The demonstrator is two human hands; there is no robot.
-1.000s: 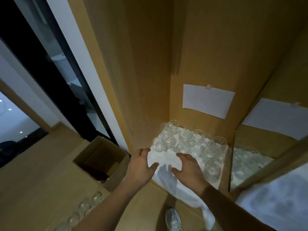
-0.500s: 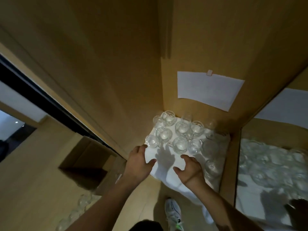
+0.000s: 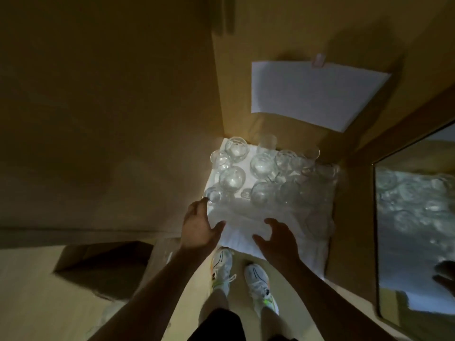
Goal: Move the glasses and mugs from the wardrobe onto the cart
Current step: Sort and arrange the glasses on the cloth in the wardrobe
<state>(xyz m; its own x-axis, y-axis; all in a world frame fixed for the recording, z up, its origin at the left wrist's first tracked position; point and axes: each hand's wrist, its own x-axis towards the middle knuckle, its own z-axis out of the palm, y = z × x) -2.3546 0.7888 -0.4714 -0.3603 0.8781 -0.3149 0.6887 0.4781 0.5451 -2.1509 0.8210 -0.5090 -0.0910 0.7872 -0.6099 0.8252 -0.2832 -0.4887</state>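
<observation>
Both sneakers (image 3: 261, 286) show now. Left hand (image 3: 199, 227) and right hand (image 3: 278, 238), fingers spread and empty, have moved closer to the glasses (image 3: 261, 178) (on white cloth (image 3: 236, 232), wardrobe shelf). Paper sheet (image 3: 312, 91) looms bigger behind.

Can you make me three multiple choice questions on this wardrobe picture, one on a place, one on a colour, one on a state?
1. The glasses stand on:
A. a white cloth
B. bare wood
C. a tray

2. The sheet of paper on the back wall is:
A. yellow
B. white
C. blue

3. The hands are:
A. gripping mugs
B. holding nothing
C. clenched fists

A: the white cloth lies under the glasses.
B: the sheet looks plain white.
B: the left hand and right hand show spread fingers, no glass in them.
</observation>
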